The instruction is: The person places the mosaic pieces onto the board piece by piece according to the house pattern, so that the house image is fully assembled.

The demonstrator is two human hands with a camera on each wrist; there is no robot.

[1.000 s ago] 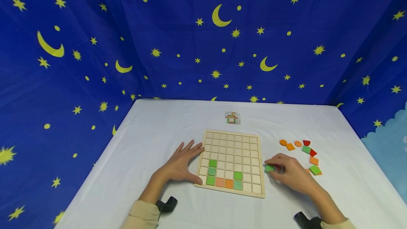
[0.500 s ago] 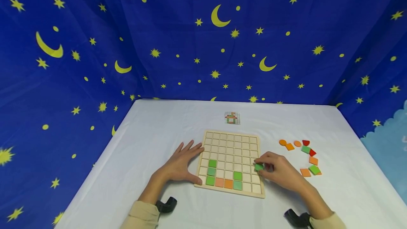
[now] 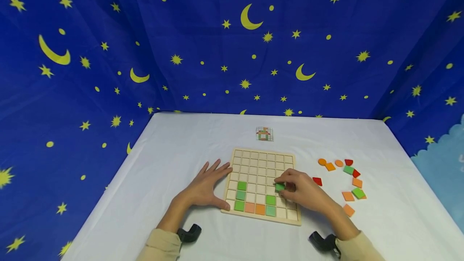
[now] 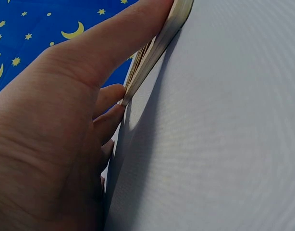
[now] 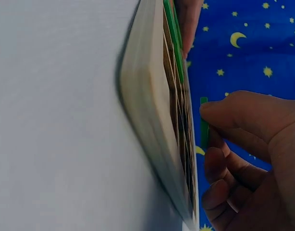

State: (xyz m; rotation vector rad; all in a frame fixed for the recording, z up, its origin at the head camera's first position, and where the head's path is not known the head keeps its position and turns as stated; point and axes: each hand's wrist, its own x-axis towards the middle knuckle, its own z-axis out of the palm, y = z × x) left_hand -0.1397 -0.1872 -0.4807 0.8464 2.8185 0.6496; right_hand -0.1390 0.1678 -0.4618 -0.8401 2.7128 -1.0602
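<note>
A wooden grid board point(image 3: 253, 216) lies on the white table, with several green and orange square tiles set in its lower cells. My left hand point(image 3: 207, 188) is spread at the board's left edge, thumb on the lower left corner and fingertips along the side; the left wrist view shows the thumb point(image 4: 114, 41) lying on the rim. Over the right part of the board, my right hand point(image 3: 306, 190) pinches a green square tile point(image 3: 279, 187) between thumb and fingers. In the right wrist view this tile point(image 5: 204, 122) stands edge-on, apart from the board's surface.
Right of the board lie loose tiles: a red one point(image 3: 317, 181), an orange square point(image 3: 349, 210), a green square point(image 3: 359, 193) and several more. A small pattern card point(image 3: 264, 133) lies beyond the board. A blue star-and-moon cloth point(image 3: 217, 51) hangs behind the table.
My right hand has carried the green tile leftward from beside the board to over its right columns. A red tile and orange squares it covered now show. The left hand stays in place.
</note>
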